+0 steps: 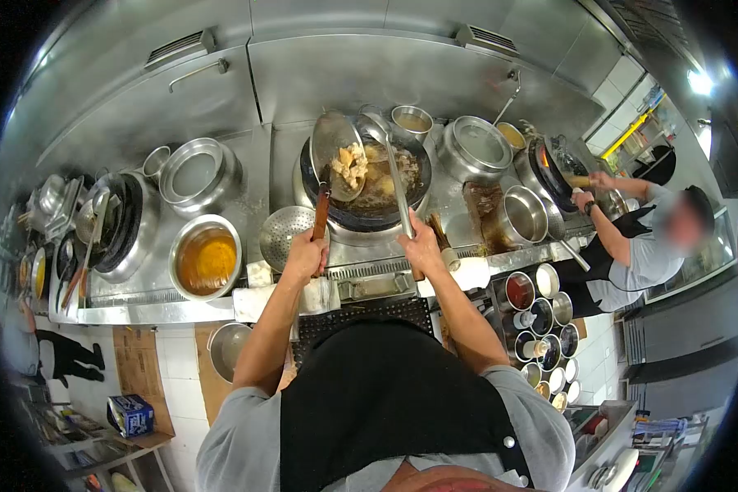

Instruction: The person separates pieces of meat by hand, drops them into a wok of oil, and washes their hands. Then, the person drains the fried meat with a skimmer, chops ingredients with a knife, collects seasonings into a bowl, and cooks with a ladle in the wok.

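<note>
While we are standing at the steel counter (257,193), a metal bowl (207,220) of amber liquid (207,260) is sitting toward the left, and a perforated skimmer (284,238) is lying to the right of it. Next along, our left hand (306,255) is grasping the wooden handle (321,215) of a strainer (329,146), which is hanging tilted over a dark wok (365,220). We are judging the strainer to be stiff and, with its load out at the far end, somewhat front-heavy; the wood is offering the sensible hold, while the metal is probably running hot and greasy. Its bowl is looking grey and dull, with pale golden, lumpy food pieces (351,166) clustering inside, toward the right. We are expecting those to be light, slippery with oil and easily broken. Below, brown, frothy liquid (402,182) is filling part of the wok. Further right, our right hand (421,248) is gripping a ladle (399,188), clenched round the near part of its handle. We are reckoning it rigid and, when unloaded, light, best held there, away from the heat. Its slim shaft is shining silver, and its rounded head is sitting just beside the strainer's far end. Farthest right, a co-worker (644,250) is standing at another wok (554,185).
</note>
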Available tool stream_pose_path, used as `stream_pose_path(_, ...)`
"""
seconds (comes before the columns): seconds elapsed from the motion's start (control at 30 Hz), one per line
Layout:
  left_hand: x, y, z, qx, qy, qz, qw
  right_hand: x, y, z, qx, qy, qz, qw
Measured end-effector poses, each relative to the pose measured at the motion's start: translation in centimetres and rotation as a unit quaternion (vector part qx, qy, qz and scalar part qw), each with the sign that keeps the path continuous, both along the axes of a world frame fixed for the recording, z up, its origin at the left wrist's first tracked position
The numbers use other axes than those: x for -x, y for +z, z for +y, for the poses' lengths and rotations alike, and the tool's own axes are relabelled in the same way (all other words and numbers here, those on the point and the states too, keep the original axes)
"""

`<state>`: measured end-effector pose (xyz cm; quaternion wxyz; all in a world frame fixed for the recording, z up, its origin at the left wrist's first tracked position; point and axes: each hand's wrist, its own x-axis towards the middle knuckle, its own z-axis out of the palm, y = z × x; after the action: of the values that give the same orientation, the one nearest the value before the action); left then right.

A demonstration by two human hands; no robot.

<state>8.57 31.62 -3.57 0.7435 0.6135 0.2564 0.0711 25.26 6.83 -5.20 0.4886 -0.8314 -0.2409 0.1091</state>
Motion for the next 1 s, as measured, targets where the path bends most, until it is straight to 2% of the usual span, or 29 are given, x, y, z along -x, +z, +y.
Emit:
stream_pose_path(0.07,-0.2,0.6,0.6,-0.053,-0.013,0.038,0.998,0.0,1.1,0.4,-0.009,-0.008,0.024,1.0)
stream_pose_path(0.13,-0.6,-0.5,1.4,0.009,0.01,0.036,0.999,0.0,2.1,0.3,0.025,-0.004,0.112,0.993)
stream_pose_path(0.17,-0.8,-0.2,1.2,0.007,0.005,0.037,0.999,-0.7,0.5,0.4,0.023,-0.009,0.114,0.993)
stream_pose_path(0.23,-1.2,0.3,0.9,0.029,0.056,0.018,0.998,-1.9,-1.9,1.2,-0.02,0.022,-0.073,0.997)
stream_pose_path(0.3,-1.0,-0.4,1.3,0.031,0.061,0.008,0.998,-2.2,-2.0,1.4,-0.043,0.015,-0.069,0.997)
stream_pose_path(0.37,-0.4,-0.8,1.3,-0.045,0.026,0.002,0.999,0.0,3.6,1.7,-0.044,0.019,0.134,0.99)
stream_pose_path(0.4,-0.2,-0.6,1.0,-0.102,0.01,0.017,0.995,0.2,3.2,2.0,-0.046,0.018,0.133,0.99)
stream_pose_path(0.47,-0.6,0.4,-0.5,-0.13,0.052,-0.013,0.99,0.9,2.4,3.0,-0.135,-0.005,0.156,0.978)
stream_pose_path(0.5,-0.8,0.4,-0.6,-0.14,0.065,-0.026,0.988,1.4,2.3,3.5,-0.137,-0.004,0.154,0.978)
stream_pose_path(0.53,-1.3,-0.1,-0.3,-0.14,0.065,-0.025,0.988,2.5,2.6,4.0,-0.176,-0.022,0.208,0.962)
stream_pose_path(0.6,-2.9,-1.0,0.9,-0.321,0.089,-0.066,0.941,2.8,2.0,4.6,-0.258,-0.038,0.316,0.912)
stream_pose_path(0.63,-2.7,-0.7,1.3,-0.321,0.09,-0.065,0.94,2.6,1.9,4.7,-0.258,-0.037,0.316,0.912)
stream_pose_path(0.7,-2.3,-0.3,2.3,-0.134,0.024,0.005,0.991,1.9,1.6,4.7,-0.312,-0.035,0.438,0.843)
stream_pose_path(0.73,-2.2,-0.5,2.5,-0.136,0.022,0.007,0.99,1.9,2.0,4.7,-0.314,-0.036,0.439,0.841)
stream_pose_path(0.8,-1.7,-1.2,2.5,-0.167,0.022,0.005,0.986,2.3,2.5,4.1,-0.367,-0.05,0.513,0.775)
stream_pose_path(0.9,-1.2,-0.7,2.8,-0.158,0.006,0.011,0.987,2.3,1.2,3.2,-0.351,-0.022,0.486,0.8)
stream_pose_path(0.93,-1.0,-0.3,2.8,-0.156,0.006,0.014,0.988,2.2,0.8,3.1,-0.284,-0.023,0.445,0.849)
stream_pose_path(0.97,-0.7,0.0,2.8,-0.132,0.007,0.015,0.991,2.2,0.4,2.8,-0.282,-0.024,0.446,0.849)
stream_pose_path(1.0,-0.6,0.2,2.7,-0.108,0.007,0.016,0.994,2.3,0.1,2.6,-0.244,-0.024,0.411,0.878)
